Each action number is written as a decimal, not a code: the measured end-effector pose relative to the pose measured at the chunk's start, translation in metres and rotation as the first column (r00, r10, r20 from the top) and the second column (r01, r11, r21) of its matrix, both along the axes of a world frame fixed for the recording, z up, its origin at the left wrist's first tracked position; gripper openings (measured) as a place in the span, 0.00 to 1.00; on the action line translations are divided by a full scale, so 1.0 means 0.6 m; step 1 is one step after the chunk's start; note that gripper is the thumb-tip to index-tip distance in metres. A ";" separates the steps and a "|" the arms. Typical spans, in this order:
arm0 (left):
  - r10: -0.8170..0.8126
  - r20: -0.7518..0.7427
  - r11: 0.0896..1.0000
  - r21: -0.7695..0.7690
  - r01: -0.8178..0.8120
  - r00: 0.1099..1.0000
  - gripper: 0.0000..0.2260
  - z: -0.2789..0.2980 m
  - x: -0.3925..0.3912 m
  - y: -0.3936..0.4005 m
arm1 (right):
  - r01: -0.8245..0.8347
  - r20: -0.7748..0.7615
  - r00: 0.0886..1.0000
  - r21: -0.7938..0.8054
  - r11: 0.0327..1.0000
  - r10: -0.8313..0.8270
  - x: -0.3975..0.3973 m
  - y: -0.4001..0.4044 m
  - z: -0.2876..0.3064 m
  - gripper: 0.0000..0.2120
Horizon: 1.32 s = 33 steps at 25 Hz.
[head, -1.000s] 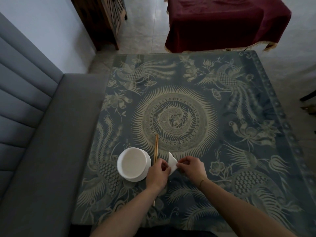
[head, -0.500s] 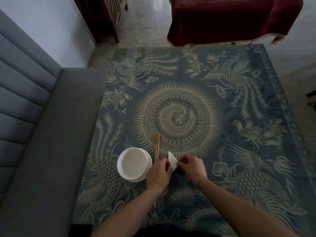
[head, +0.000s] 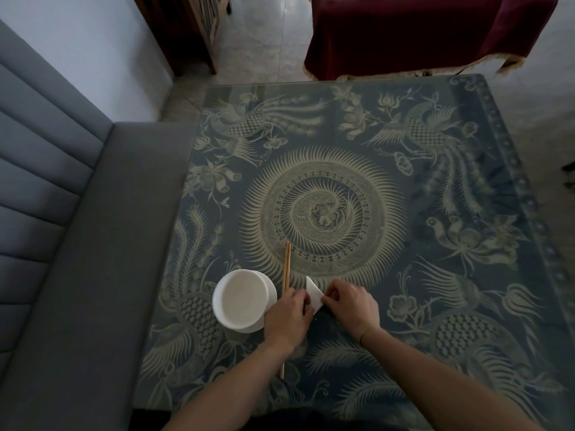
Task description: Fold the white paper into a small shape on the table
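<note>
Dim room: grey padded bench (head: pixel 77 244) left, maroon-draped furniture (head: pixel 420 29) on pale tiled floor (head: pixel 264 51).

Your desk (head: pixel 404 194) is dark blue-grey, printed in pale cream with a spiral sunburst medallion at centre, phoenix-like birds with scaled bodies, feathery plumes and flowers around it, and a dotted border on the right edge. The folded paper (head: pixel 314 293) you're working is plain white, same as the bowl (head: pixel 241 300) on its white saucer; the chopsticks (head: pixel 287 265) are light tan wood. Sofa (head: pixel 62 244) is flat grey with ribbed back panels, cloth (head: pixel 420 29) beyond is deep maroon with gold fringe, floor (head: pixel 264 48) pale marbled grey.
</note>
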<state>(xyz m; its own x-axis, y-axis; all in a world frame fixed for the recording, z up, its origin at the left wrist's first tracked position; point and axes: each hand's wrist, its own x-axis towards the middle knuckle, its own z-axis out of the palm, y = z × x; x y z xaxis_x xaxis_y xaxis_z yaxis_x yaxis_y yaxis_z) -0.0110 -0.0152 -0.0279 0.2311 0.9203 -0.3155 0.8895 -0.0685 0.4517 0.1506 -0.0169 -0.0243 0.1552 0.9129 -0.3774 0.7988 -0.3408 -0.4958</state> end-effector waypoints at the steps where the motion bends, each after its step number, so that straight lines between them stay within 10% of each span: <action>1: -0.060 -0.019 0.997 0.041 0.061 0.998 0.08 0.000 -0.002 0.001 | -0.029 0.021 0.999 0.021 0.999 0.028 0.002 0.000 -0.001 0.07; 11: -0.394 -0.297 0.877 0.159 0.453 0.869 0.19 0.001 0.002 0.010 | -0.344 0.159 0.936 0.211 0.915 0.315 0.015 -0.009 -0.006 0.05; 17: -0.432 -0.347 0.874 0.063 0.481 0.832 0.25 0.003 -0.003 0.020 | -0.646 0.435 0.728 0.179 0.742 0.530 0.045 -0.046 -0.017 0.19; 33: -0.420 -0.257 0.896 0.030 0.442 0.870 0.28 0.011 -0.008 0.029 | -0.543 0.384 0.782 0.032 0.839 0.491 0.045 -0.066 0.001 0.29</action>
<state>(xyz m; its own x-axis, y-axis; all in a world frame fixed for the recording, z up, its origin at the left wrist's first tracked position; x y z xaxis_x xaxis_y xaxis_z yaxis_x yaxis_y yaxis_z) -0.0155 0.0023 -0.0215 0.5393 0.7720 -0.3362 0.8420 -0.4987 0.2056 0.1777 -0.0566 -0.0240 -0.2583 0.9306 -0.2596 0.9616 0.2219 -0.1612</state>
